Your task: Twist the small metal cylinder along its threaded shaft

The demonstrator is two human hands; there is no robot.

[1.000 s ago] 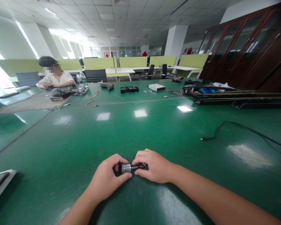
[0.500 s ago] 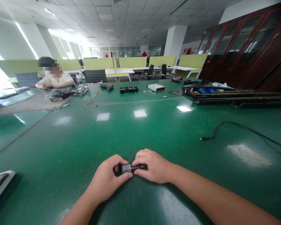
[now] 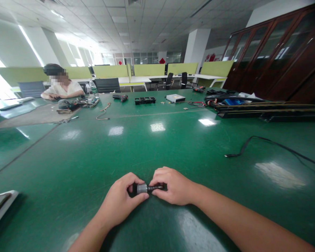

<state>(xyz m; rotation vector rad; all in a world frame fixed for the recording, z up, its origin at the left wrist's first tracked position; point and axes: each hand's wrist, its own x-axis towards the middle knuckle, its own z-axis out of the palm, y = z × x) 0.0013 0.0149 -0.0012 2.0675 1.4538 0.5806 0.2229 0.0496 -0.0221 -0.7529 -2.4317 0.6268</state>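
Left hand (image 3: 120, 201): curled shut round the small grey metal cylinder (image 3: 141, 189), unmoved.
Right hand (image 3: 173, 185): fingertips pinching its dark threaded shaft (image 3: 154, 188), grip unchanged.

Glossy green desk (image 3: 157, 147), v. wide. Black cable (image 3: 254, 141) mid-right. Far end: black compartment tray (image 3: 145, 100), white box (image 3: 175, 97), cordless drill (image 3: 120, 97), tan wire (image 3: 103, 112). Long black rails (image 3: 267, 110) far right. White-edged tablet (image 3: 0, 206) at left edge.
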